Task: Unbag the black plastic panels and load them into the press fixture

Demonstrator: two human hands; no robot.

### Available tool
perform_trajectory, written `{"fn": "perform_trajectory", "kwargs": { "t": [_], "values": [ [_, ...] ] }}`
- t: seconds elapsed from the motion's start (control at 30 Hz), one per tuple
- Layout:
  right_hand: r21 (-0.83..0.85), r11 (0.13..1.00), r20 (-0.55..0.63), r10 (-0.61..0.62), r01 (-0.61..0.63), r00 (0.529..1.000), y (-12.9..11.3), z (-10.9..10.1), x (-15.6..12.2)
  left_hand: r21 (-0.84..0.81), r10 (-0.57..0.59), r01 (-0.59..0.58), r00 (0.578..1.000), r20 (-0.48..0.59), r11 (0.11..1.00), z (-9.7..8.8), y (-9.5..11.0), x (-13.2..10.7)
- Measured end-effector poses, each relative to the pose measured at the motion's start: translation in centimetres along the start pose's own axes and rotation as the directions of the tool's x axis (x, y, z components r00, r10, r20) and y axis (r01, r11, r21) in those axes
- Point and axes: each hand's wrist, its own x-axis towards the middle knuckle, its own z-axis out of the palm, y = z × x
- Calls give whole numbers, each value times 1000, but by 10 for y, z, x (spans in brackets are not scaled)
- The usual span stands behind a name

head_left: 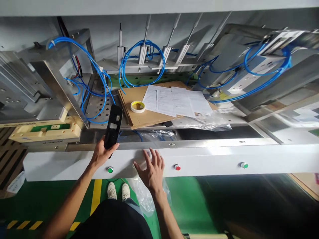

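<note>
My left hand [101,152] is closed around the lower end of a long black handheld device [113,127], which has a pale rectangular window and a small light square on its face. I cannot make out its exact kind. Fingers spread, my right hand [151,169] reaches over the white front ledge [206,162] of the machine and holds nothing visible. A clear plastic bag [144,196] hangs beneath that hand, partly hidden by it; whether they touch I cannot tell. Beyond both hands, a roll of tape [137,106] rests on a flat cardboard sheet [132,121], beside several printed papers [171,101].
Blue air tubing [143,63] lies in loops around metal cylinders at the back. A metal frame [57,89] stands at the left above a cream fixture [47,129]. Along the ledge are green buttons [110,169] and a red button [177,167]. Crumpled clear plastic [211,121] lies right of the papers.
</note>
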Motion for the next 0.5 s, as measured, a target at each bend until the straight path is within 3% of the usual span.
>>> {"fn": "perform_trajectory", "kwargs": {
  "t": [0.1,0.2,0.33,0.43,0.5],
  "values": [
    [-39,999,20,-1,2,1000,0,7,-2,4,-107,107,994,6,994,-15,0,-22],
    [2,1000,-42,14,-14,999,-2,0,-1,38,-211,209,975,72,977,-31,1,-50],
    [196,980,-169,2,31,986,-18,-19,19,151,-266,259,964,25,954,-41,3,-86],
    [536,843,39,-69,38,997,-51,-24,36,158,-266,290,951,-159,944,-27,-12,-109],
    [704,710,224,-189,-24,956,-85,-21,40,121,-219,269,922,-319,956,-7,-31,-118]
  ]
}}
